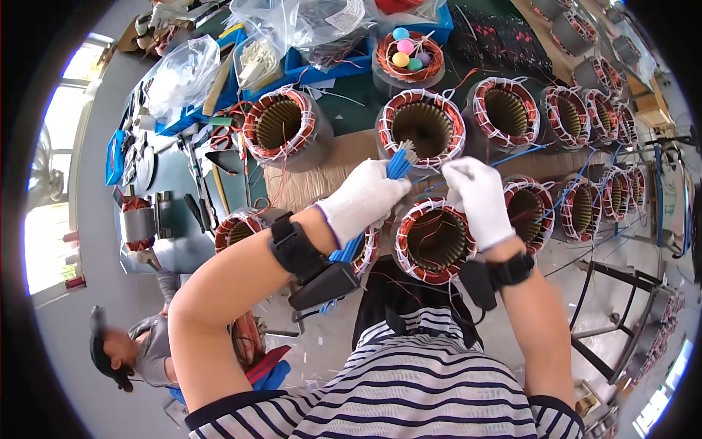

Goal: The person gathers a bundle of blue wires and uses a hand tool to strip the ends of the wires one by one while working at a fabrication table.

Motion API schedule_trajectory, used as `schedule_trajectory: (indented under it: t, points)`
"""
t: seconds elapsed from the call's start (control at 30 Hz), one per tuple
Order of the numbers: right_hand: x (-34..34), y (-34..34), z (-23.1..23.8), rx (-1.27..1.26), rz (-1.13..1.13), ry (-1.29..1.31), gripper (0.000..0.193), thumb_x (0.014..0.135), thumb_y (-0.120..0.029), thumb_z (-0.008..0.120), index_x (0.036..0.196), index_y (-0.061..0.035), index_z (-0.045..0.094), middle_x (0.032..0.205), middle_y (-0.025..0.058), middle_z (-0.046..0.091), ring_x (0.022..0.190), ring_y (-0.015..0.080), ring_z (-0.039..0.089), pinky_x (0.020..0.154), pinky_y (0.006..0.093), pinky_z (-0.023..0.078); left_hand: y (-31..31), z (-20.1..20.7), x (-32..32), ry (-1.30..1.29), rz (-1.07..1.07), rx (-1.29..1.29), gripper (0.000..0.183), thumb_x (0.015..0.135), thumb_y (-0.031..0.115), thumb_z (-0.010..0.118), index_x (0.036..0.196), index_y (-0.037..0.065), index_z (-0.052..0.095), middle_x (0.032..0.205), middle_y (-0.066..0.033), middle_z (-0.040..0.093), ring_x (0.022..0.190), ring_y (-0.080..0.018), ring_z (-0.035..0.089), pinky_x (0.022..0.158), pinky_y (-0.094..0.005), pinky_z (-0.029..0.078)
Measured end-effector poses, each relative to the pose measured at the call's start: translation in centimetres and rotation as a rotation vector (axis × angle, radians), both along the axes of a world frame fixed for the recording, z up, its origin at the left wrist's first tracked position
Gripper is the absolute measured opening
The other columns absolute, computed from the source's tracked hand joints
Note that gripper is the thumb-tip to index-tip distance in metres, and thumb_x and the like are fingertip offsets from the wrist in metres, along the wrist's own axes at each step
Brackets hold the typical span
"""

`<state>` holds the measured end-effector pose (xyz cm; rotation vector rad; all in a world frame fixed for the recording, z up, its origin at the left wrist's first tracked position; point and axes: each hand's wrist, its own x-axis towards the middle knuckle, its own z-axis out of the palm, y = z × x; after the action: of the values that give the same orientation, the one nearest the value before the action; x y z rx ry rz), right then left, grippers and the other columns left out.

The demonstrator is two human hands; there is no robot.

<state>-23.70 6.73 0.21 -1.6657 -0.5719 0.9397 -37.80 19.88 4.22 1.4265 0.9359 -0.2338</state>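
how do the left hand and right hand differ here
The left hand is wrapped around a bundle of blue strands; the right hand holds no such bundle, and whether it pinches something thin is unclear. The left hand angles toward upper right, the right hand toward upper left. Both wear white gloves and black wrist straps.

- bundle of blue wires (400, 164): a tight sheaf with pale far ends, clasped in the left hand (367, 196), slanting from near left to far right, its tips overlapping the far stator's rim in view
- far stator (421, 133): round, grey-cased, copper-red windings laced with white cord, ribbed bore open
- near stator (436, 238): similarly laced, open-bored, thin red wires crossing its opening
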Motion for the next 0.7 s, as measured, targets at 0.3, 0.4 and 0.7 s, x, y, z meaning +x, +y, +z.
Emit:
schedule_trajectory:
  t: [0.3,0.4,0.7]
  points:
    - [-1.9,-1.9,-0.7,0.117,0.010,-0.340,0.012,0.084,-0.002,0.061,0.094,0.0040,0.065,0.081,0.0045,0.059,0.069,0.0088,0.055,0.064,0.0226,0.045,-1.0,-2.8,2.2,-0.063,0.028,0.027,0.017,0.085,0.016,0.058,0.080,-0.001,0.058,0.055,-0.0038,0.053,0.043,-0.0122,0.051,0.040,-0.0281,0.040]
    - [-0.9,-1.7,-0.9,0.134,0.088,-0.322,0.014,0.086,-0.004,0.059,0.095,0.0037,0.065,0.088,0.0063,0.062,0.074,0.0102,0.057,0.067,0.0227,0.045,-0.6,-3.5,2.7,0.081,-0.040,0.110,0.026,0.079,0.020,0.060,0.090,-0.002,0.066,0.077,-0.0186,0.067,0.078,-0.0288,0.068,0.071,-0.0357,0.052]
    - [0.4,-0.5,-2.0,0.031,0.411,-1.140,0.016,0.085,-0.012,0.050,0.078,-0.0068,0.063,0.079,0.0095,0.063,0.076,0.0263,0.060,0.063,0.0351,0.048,-0.3,-3.3,2.6,-0.050,0.031,-0.079,0.021,0.080,0.016,0.059,0.092,-0.001,0.065,0.069,-0.0115,0.063,0.062,-0.0193,0.062,0.060,-0.0316,0.050]
